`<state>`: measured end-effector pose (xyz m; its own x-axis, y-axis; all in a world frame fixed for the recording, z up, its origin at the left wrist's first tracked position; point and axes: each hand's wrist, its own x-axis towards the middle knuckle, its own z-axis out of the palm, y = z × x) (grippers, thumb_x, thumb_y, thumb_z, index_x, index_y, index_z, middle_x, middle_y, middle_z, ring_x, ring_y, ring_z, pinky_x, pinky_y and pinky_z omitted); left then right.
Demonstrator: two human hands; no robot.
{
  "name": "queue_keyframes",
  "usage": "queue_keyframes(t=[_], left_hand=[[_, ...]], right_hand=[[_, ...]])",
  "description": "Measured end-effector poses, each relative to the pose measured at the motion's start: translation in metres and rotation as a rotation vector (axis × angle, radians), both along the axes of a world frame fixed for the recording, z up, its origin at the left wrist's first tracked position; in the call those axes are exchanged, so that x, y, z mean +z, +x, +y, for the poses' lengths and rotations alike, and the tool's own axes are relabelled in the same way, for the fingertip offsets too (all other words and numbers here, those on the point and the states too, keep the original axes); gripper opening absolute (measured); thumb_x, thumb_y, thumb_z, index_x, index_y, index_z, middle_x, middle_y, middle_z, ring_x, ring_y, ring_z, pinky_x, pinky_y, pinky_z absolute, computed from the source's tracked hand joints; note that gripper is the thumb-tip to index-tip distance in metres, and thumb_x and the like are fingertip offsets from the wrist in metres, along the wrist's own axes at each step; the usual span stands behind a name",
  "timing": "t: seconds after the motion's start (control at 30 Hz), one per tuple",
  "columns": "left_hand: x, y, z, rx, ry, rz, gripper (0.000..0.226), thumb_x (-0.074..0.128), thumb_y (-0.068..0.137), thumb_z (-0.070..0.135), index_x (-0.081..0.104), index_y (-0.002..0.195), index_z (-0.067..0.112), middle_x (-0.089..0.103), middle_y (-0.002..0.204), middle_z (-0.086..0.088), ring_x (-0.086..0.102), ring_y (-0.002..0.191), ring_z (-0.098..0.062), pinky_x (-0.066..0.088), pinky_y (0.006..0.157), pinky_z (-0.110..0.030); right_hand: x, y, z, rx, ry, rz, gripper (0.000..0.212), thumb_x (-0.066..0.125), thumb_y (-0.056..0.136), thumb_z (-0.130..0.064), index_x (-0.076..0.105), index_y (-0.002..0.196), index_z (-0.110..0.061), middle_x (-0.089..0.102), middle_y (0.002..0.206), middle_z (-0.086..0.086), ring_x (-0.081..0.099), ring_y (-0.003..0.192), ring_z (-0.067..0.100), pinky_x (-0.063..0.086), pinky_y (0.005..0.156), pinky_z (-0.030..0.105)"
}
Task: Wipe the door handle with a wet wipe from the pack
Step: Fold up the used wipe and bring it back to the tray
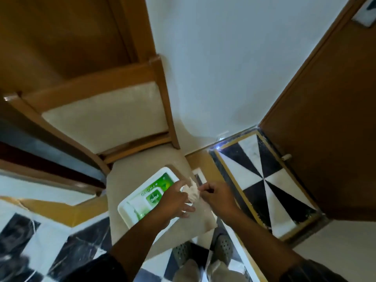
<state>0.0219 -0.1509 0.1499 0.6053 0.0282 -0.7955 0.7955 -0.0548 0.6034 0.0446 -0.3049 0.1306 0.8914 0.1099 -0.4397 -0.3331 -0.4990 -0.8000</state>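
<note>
A green and white pack of wet wipes (151, 195) lies on the cushioned seat of a wooden chair (130, 174), below me. My left hand (176, 201) hovers over the pack's right end and pinches a crumpled white wet wipe (192, 192). My right hand (215, 197) grips the same wipe from the other side, fingers closed on it. The wipe hangs between both hands, just off the seat's right edge. A brown wooden door (325, 129) stands open at the right; its handle is not visible.
The chair's padded back (105, 117) leans against a white wall (223, 68). Another wooden door (61, 33) fills the upper left. The floor is black and white marble tile (262, 180). My feet in perforated shoes (203, 253) stand close to the seat's front.
</note>
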Motion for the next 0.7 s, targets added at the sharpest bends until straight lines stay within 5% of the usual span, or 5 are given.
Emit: queue_keyframes(t=[0.17, 0.33, 0.43, 0.6, 0.7], left_hand=[[-0.095, -0.02, 0.023, -0.069, 0.129, 0.047, 0.038, 0.046, 0.095, 0.005, 0.061, 0.127, 0.018, 0.067, 0.113, -0.012, 0.067, 0.069, -0.02, 0.043, 0.038, -0.017], [-0.173, -0.043, 0.039, 0.015, 0.244, 0.089, 0.024, 0.058, 0.091, 0.009, 0.066, 0.114, 0.009, 0.071, 0.109, -0.012, 0.07, 0.072, -0.026, 0.044, 0.039, -0.016], [-0.204, -0.048, 0.044, 0.082, 0.256, 0.092, 0.028, 0.059, 0.09, 0.009, 0.066, 0.117, 0.012, 0.072, 0.109, -0.011, 0.07, 0.07, -0.022, 0.042, 0.038, -0.014], [-0.223, -0.054, 0.052, 0.202, 0.181, 0.106, 0.03, 0.056, 0.093, 0.005, 0.063, 0.121, 0.012, 0.07, 0.107, -0.014, 0.069, 0.074, -0.023, 0.054, 0.066, -0.034], [-0.216, -0.056, 0.05, 0.207, 0.192, 0.085, 0.035, 0.057, 0.095, 0.012, 0.06, 0.13, 0.013, 0.069, 0.106, -0.01, 0.069, 0.077, -0.02, 0.058, 0.068, -0.034]], right_hand=[[-0.089, -0.007, 0.027, 0.224, -0.194, -0.032, 0.017, 0.061, 0.08, 0.004, 0.076, 0.083, -0.004, 0.072, 0.091, 0.011, 0.065, 0.087, 0.023, 0.045, 0.075, 0.025], [-0.172, -0.024, 0.055, 0.469, -0.265, -0.058, 0.021, 0.052, 0.089, 0.001, 0.072, 0.092, 0.0, 0.066, 0.103, 0.02, 0.059, 0.102, 0.031, 0.044, 0.085, 0.033], [-0.2, -0.026, 0.067, 0.442, -0.285, -0.136, 0.018, 0.054, 0.09, -0.001, 0.072, 0.096, -0.001, 0.066, 0.102, 0.019, 0.059, 0.099, 0.032, 0.044, 0.084, 0.034], [-0.215, -0.029, 0.064, 0.324, -0.304, -0.084, 0.03, 0.059, 0.093, -0.009, 0.064, 0.122, -0.006, 0.067, 0.116, 0.016, 0.061, 0.106, 0.031, 0.047, 0.095, 0.041], [-0.195, -0.026, 0.052, 0.115, -0.201, -0.044, 0.02, 0.056, 0.093, -0.014, 0.067, 0.107, -0.006, 0.069, 0.099, 0.01, 0.062, 0.092, 0.024, 0.05, 0.076, 0.027]])
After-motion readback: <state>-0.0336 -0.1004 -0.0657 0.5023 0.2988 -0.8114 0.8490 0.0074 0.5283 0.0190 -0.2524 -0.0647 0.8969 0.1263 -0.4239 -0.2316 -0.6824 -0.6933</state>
